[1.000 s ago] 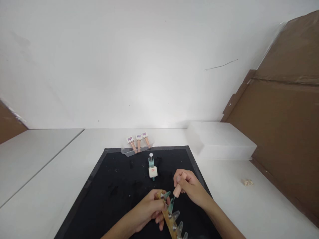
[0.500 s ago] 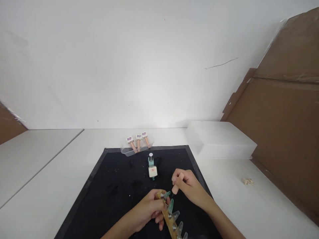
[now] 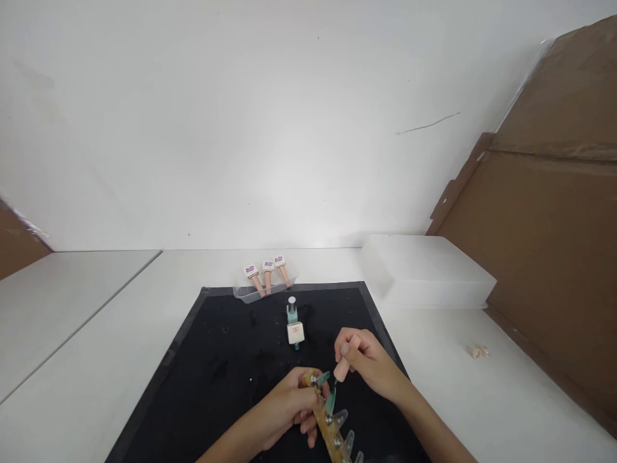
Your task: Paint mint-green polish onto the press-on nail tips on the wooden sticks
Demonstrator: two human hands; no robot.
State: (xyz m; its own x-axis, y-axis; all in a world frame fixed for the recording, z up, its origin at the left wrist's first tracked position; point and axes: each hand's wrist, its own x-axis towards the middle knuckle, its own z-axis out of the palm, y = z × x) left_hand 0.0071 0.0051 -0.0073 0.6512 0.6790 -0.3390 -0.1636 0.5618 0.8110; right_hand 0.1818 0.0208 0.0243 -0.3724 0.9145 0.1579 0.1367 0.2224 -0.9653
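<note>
My left hand (image 3: 299,400) is closed around a yellowish strip (image 3: 328,438) that carries a row of false nail tips on metal mounts. The two tips nearest my fingers are green, among them this nail tip (image 3: 330,401); the others, such as this clear tip (image 3: 340,419), look transparent. Between thumb and fingers, my right hand (image 3: 369,360) grips the pink cap of a nail polish brush (image 3: 342,369). Its dark bristle end points down at the second green tip and seems to touch it. A square white polish bottle (image 3: 295,332) lies ahead on a small teal holder (image 3: 292,314).
A black mat (image 3: 226,347) with taped edges covers the middle of the white table (image 3: 120,334). Behind it, a clear tray (image 3: 248,296) holds three polish bottles with pink caps. A translucent white box (image 3: 434,273) and small beige rings (image 3: 477,351) are on the right, beside a cardboard wall (image 3: 544,270).
My right hand has shifted slightly, tilting the brush so that its end comes down onto the second green nail tip. The left hand and strip have barely moved.
</note>
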